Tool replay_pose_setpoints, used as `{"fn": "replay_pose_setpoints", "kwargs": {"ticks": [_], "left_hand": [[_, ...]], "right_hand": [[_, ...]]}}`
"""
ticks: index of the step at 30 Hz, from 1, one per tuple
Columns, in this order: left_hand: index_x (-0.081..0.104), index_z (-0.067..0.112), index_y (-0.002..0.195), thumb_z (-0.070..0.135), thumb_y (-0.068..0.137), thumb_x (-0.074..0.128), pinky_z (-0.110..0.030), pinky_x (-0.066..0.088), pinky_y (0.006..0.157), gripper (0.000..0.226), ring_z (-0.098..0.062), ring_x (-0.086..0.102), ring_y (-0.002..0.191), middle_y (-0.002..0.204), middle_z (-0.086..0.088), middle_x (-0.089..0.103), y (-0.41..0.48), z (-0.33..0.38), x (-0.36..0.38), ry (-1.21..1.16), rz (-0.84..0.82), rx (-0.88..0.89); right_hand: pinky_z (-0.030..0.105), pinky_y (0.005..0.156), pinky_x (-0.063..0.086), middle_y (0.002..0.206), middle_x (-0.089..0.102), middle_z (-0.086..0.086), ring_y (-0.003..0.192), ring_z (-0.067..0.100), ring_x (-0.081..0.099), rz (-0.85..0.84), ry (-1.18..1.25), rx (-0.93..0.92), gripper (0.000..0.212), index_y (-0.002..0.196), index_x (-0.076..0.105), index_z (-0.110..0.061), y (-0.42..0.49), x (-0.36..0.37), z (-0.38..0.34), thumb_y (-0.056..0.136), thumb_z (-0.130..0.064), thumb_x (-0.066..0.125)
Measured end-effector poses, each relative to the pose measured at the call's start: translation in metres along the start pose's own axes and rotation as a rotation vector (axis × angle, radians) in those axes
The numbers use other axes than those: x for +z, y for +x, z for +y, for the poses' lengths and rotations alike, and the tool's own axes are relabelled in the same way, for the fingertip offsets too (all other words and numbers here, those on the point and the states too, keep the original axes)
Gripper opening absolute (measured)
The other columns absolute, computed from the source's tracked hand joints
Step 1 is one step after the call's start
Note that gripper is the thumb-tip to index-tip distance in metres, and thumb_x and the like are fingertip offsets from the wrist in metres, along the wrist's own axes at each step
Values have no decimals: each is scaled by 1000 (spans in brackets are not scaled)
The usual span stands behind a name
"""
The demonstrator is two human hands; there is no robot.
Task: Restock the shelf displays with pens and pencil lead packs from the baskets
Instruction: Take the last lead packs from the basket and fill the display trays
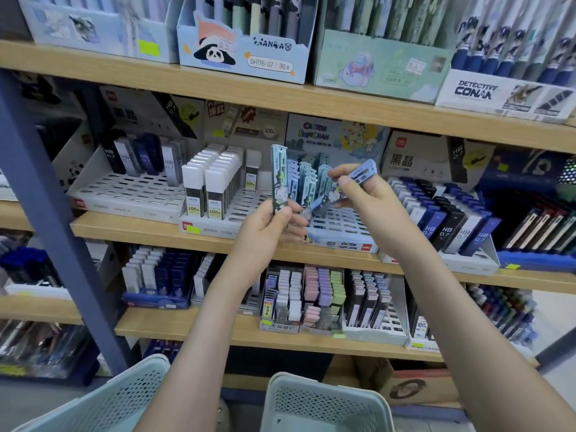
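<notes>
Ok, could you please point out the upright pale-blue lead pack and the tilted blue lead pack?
Upright pale-blue lead pack (278,174): head view, its middle.
Tilted blue lead pack (325,201): head view, lower half.

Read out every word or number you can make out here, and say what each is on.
"SH176-07 | 36" on the panda box.
"DETECTIVE CONAN" on the white box.
"CRAYON SHINCHAN" on the card behind the blue tray.
"HB 0.7" on the dark lead packs.
"100" on the white-capped lead packs.
Too blurred to read: the upright pack in the left hand, the tilted pack in the right hand, the yellow stickers.
</notes>
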State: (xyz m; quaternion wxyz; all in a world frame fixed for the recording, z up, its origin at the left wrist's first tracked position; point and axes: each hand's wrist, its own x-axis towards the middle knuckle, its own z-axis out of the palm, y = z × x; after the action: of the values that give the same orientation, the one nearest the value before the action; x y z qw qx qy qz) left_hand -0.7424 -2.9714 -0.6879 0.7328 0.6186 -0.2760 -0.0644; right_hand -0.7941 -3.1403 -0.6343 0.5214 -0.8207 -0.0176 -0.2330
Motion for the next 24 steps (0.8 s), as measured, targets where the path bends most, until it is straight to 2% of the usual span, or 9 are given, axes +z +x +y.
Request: {"fn": "replay_pose_setpoints", "kwargs": {"ticks": [5, 7, 10, 12, 16, 19, 21, 22, 24], "left_hand": [[56, 11, 97, 10, 102, 36, -22, 56, 67, 20, -9, 67, 68, 81, -3, 65, 0, 0, -5, -22, -13, -14], [56, 10, 97, 9, 102, 36, -22, 56, 67, 20, -8, 67, 68, 80, -3, 65, -1, 0, -5, -25, -16, -17], [55, 10, 97, 9, 102, 36, -22, 57, 68, 20, -8, 67, 68, 80, -2, 65, -1, 2, -6, -28, -23, -22], [55, 10, 98, 9, 102, 36, -23, 57, 69, 20, -8, 67, 68, 80, -2, 65, -1, 2, -6, -26, -28, -23], [55, 10, 98, 9, 102, 36, -22, 56, 70, 19, -7, 67, 68, 80, -2, 65, -1, 2, -6, -24, -34, -28], [55, 11, 97, 10, 102, 37, -22, 56, 70, 19, -7, 67, 69, 81, -3, 65, -1, 2, -5, -30, -43, -38], [56, 13, 96, 10, 102, 37, -23, 56, 71, 20, -8, 67, 70, 82, -3, 65, -2, 2, -5, -23, -52, -38], [56, 13, 96, 11, 102, 37, -23, 57, 71, 20, -8, 67, 71, 83, -3, 65, -2, 2, -5, -15, -58, -38], [56, 12, 97, 11, 102, 38, -24, 57, 72, 19, -10, 67, 74, 83, -4, 66, -2, 2, -4, -8, -76, -44]], "right_hand": [[23, 70, 49, 86, 57, -7, 75, -4, 58, 157, -37, -65, 10, 97, 53, -20, 10, 0, 3, 94, -12, 57], [25, 69, 50, 84, 59, 0, 77, 5, 61, 200, -72, -83, 18, 104, 49, -19, 13, 1, 6, 92, -11, 59], [28, 75, 50, 84, 56, 23, 80, 21, 61, 187, -146, -93, 36, 116, 40, -30, 12, 3, 13, 91, -15, 61], [35, 77, 50, 82, 54, 28, 81, 30, 60, 157, -168, -127, 39, 116, 40, -39, 11, 7, 18, 92, -15, 60], [43, 70, 47, 60, 36, 7, 72, 44, 52, 93, -205, -173, 38, 117, 46, -42, 13, 7, 21, 94, -12, 55], [25, 63, 50, 59, 35, 7, 67, 41, 49, 63, -233, -181, 39, 120, 47, -41, 17, 5, 21, 95, -12, 54], [17, 64, 49, 53, 32, -6, 60, 31, 43, 63, -249, -177, 40, 123, 48, -39, 19, 5, 22, 95, -12, 53], [19, 63, 50, 52, 31, -10, 59, 27, 42, 63, -254, -170, 40, 124, 47, -40, 19, 6, 22, 95, -13, 53], [34, 68, 50, 55, 37, 0, 63, 34, 46, 61, -259, -168, 42, 122, 46, -44, 21, 7, 21, 95, -14, 54]]}}
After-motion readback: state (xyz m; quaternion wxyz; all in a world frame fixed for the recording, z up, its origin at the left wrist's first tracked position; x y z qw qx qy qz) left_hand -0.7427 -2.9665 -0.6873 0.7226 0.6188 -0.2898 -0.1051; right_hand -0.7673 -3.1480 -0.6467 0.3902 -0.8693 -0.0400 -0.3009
